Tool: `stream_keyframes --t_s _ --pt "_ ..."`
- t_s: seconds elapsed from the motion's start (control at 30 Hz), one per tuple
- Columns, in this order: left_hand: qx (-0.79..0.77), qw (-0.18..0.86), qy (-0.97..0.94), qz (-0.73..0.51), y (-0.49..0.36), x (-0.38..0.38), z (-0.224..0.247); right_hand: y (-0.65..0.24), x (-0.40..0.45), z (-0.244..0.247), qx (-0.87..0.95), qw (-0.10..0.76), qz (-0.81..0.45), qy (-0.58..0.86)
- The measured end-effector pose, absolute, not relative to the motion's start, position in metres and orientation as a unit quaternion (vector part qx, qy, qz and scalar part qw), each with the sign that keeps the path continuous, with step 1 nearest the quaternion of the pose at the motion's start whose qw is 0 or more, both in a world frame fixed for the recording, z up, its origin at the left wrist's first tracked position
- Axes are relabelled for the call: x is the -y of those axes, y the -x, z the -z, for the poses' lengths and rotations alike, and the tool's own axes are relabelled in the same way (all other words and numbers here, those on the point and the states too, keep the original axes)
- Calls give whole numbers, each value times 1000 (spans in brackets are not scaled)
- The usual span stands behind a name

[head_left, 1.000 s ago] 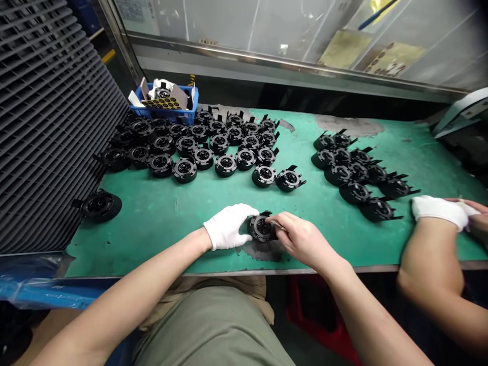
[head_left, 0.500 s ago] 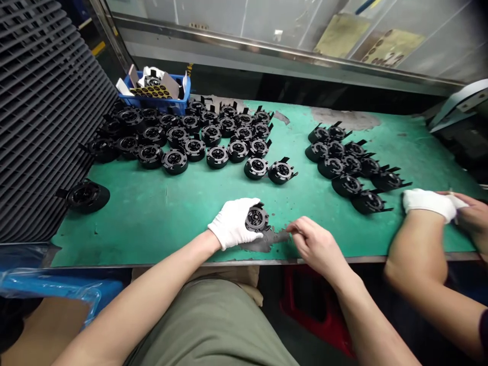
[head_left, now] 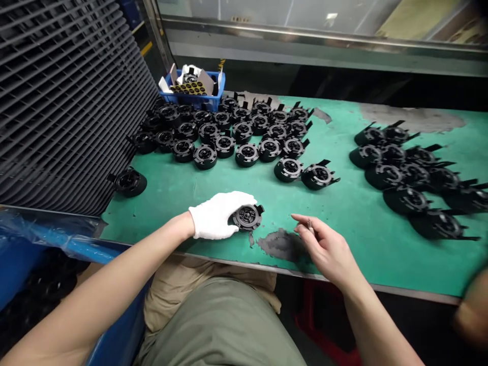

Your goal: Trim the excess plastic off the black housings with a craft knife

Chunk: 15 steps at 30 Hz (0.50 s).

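My left hand (head_left: 219, 216), in a white glove, is wrapped round a round black part (head_left: 247, 216) near the front of the green table. The part's ringed face points up, and a small black tab sticks out at its edge. To the right of it, my bare right hand (head_left: 328, 246) is half curled above the table, its index finger pointing left. Something small and metallic (head_left: 310, 226) shows between its fingers; what it is cannot be made out. A gap separates my right hand from the black part.
Rows of similar black parts (head_left: 247, 154) stand at the back left, another group (head_left: 385, 174) at the right. A blue basket (head_left: 192, 99) sits behind, grey stacked trays (head_left: 76, 101) at the left. Another person's blurred arm (head_left: 475, 305) is at the right edge.
The view has swung left. My left hand still holds the black part, now slightly further from my right hand. The other person's hands have left the view.
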<state>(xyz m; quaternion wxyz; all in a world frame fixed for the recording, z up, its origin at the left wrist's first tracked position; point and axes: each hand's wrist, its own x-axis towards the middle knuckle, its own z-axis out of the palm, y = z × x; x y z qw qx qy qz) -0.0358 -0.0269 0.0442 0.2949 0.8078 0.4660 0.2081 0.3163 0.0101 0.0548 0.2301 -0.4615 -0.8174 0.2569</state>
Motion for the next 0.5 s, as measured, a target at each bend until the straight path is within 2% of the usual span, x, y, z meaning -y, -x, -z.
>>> stream_keyframes --t_s 0.13,0.27,0.33,0.43,0.5 --pt "-579 242 -720 -295 17 51 -28 -286 -22 -51 825 216 -287 437" --pt "-657 196 -635 -356 -28 57 -4 -277 -37 -58 849 207 -261 410" --pt "-638 205 -655 -351 -25 48 -5 -279 -43 -60 864 197 -236 399" --pt "-525 287 -746 -294 17 31 -19 -286 -48 -54 886 174 -223 369" --pt "-502 320 -762 -255 52 25 -31 -288 -51 -46 896 162 -228 346"
